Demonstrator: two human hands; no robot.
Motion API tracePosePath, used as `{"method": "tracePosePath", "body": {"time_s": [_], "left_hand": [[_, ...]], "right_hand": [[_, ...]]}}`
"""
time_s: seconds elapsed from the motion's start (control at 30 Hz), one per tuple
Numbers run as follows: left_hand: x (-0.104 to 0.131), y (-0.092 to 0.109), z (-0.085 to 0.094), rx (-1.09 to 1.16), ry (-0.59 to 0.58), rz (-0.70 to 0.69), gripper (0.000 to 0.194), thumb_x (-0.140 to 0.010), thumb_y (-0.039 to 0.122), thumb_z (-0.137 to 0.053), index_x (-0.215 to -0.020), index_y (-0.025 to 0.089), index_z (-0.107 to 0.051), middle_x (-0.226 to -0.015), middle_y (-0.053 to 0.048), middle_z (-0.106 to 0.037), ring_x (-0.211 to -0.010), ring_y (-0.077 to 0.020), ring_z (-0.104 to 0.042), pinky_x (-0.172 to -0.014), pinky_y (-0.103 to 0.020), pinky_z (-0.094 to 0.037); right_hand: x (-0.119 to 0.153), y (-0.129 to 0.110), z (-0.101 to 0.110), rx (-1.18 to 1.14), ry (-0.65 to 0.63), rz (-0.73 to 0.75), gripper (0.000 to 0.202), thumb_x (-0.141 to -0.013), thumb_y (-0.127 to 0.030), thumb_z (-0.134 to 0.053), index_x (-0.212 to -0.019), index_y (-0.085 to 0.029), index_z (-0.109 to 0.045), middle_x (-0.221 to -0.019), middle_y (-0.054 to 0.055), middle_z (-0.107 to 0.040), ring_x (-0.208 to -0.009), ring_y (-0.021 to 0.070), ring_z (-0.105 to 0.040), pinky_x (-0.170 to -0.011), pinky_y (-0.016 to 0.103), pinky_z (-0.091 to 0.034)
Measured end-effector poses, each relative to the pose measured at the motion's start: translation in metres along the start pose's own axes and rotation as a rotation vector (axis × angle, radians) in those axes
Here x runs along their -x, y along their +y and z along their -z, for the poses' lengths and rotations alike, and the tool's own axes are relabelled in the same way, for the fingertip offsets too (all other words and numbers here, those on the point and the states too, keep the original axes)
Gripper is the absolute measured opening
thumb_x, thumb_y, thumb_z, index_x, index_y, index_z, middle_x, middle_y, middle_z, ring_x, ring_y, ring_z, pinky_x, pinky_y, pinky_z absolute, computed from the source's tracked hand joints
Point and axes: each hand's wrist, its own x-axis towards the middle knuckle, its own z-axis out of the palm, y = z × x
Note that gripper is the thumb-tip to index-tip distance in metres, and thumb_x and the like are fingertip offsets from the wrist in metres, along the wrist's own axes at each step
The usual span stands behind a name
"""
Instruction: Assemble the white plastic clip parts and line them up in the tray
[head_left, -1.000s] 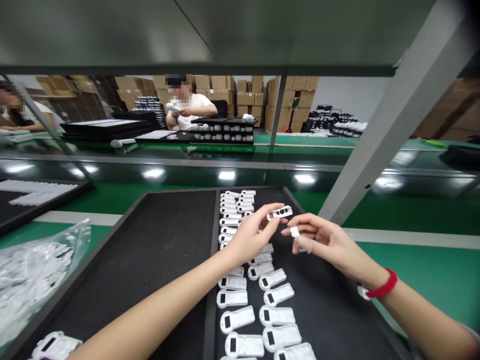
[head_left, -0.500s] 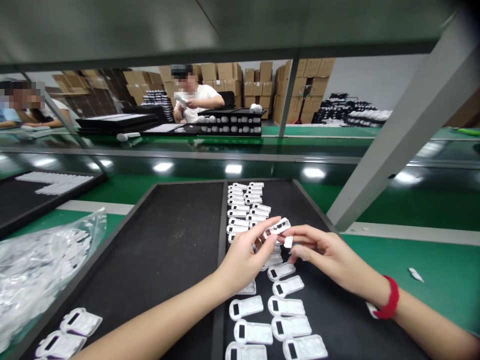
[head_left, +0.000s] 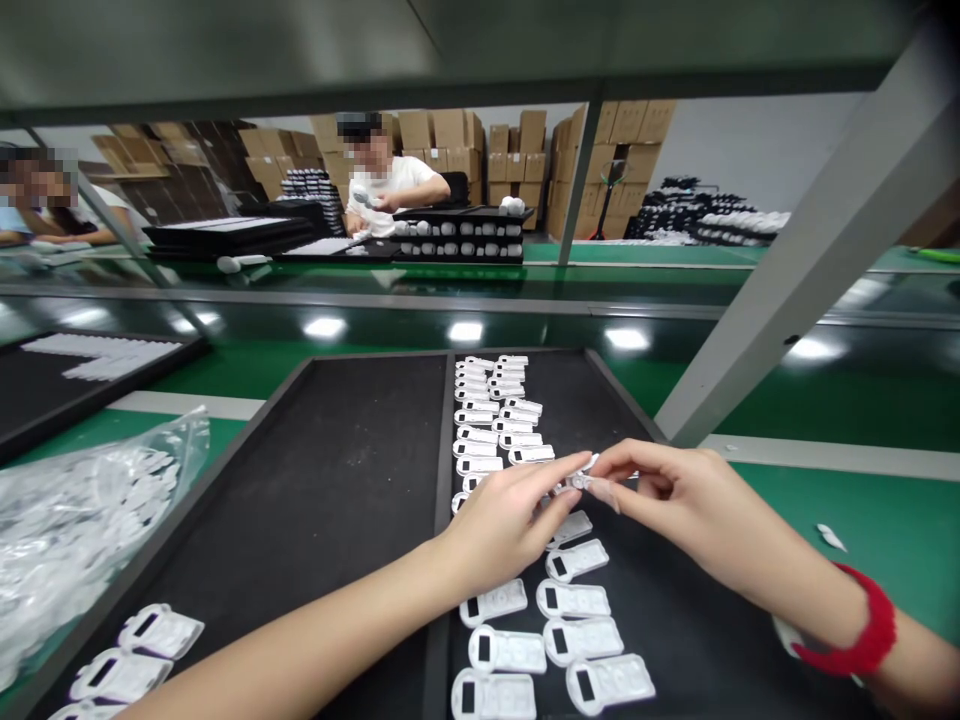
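My left hand (head_left: 506,515) is over the black tray (head_left: 360,480), its thumb and fingers closed on a small white plastic part (head_left: 577,481). My right hand (head_left: 667,490), with a red band at the wrist, pinches at the right end of the same part; whether it holds a separate small piece is hidden by the fingers. Beneath and around the hands, white casings (head_left: 581,638) with dark windows lie in two columns on the right half of the tray. A few more casings (head_left: 161,631) lie at the tray's lower left.
A clear plastic bag (head_left: 97,530) of white parts lies at the left, below another black tray (head_left: 105,385). A slanted metal post (head_left: 780,250) rises at the right. Across the bench, a person (head_left: 394,185) in white handles a white item near stacked trays.
My right hand has come in against the part, which is now turned and more hidden between the fingers. My left hand has shifted slightly right. The view has moved a little.
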Motion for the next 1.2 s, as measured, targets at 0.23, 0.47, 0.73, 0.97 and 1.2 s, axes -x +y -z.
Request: {"method": "tracePosePath", "body": {"time_s": [0.23, 0.47, 0.73, 0.97, 1.2], "left_hand": [[-0.001, 0.003, 0.001, 0.100, 0.028, 0.025, 0.036, -0.097, 0.029, -0.048, -0.132, 0.023, -0.056, -0.122, -0.003, -0.066, -0.097, -0.0165, -0.066, -0.085, -0.025, -0.051], [-0.001, 0.006, 0.001, 0.126, 0.019, 0.068, 0.036, -0.097, 0.030, -0.050, -0.131, 0.020, -0.057, -0.112, -0.002, -0.069, -0.078, -0.0118, -0.063, -0.074, -0.022, -0.048], [-0.003, 0.008, 0.004, 0.190, 0.012, 0.111, 0.028, -0.097, 0.029, -0.049, -0.120, 0.023, -0.065, -0.104, 0.000, -0.070, -0.080, -0.0121, -0.062, -0.072, -0.022, -0.045], [-0.006, 0.003, 0.003, 0.410, -0.015, 0.230, 0.030, -0.094, 0.031, -0.053, -0.119, 0.021, -0.065, -0.094, -0.003, -0.069, -0.071, -0.0133, -0.059, -0.061, -0.022, -0.044], [-0.005, 0.006, 0.003, 0.374, 0.027, 0.191, 0.024, -0.090, 0.023, -0.055, -0.109, 0.021, -0.071, -0.093, -0.002, -0.070, -0.088, -0.0173, -0.063, -0.077, -0.025, -0.047]], "right_hand": [[0.003, -0.006, -0.004, 0.067, 0.102, 0.062, 0.015, -0.087, -0.040, -0.059, -0.083, -0.027, -0.063, -0.060, -0.004, -0.061, -0.041, 0.0110, -0.045, -0.041, 0.024, -0.035], [0.006, -0.011, -0.005, 0.167, 0.133, 0.043, 0.013, -0.090, -0.036, -0.057, -0.082, -0.026, -0.056, -0.066, -0.006, -0.063, -0.042, 0.0097, -0.045, -0.043, 0.023, -0.034], [0.004, 0.002, -0.016, 0.186, 0.143, 0.073, 0.014, -0.092, -0.040, -0.053, -0.089, -0.026, -0.054, -0.076, -0.002, -0.059, -0.059, 0.0138, -0.051, -0.055, 0.026, -0.039], [-0.004, 0.006, -0.018, -0.273, -0.059, -0.115, 0.033, -0.089, -0.057, -0.053, -0.099, -0.025, -0.053, -0.069, -0.004, -0.051, -0.060, 0.0132, -0.045, -0.051, 0.025, -0.035], [0.001, 0.001, -0.021, -0.265, -0.093, -0.046, 0.026, -0.093, -0.048, -0.050, -0.096, -0.023, -0.053, -0.067, -0.003, -0.051, -0.057, 0.0128, -0.044, -0.052, 0.026, -0.033]]}}
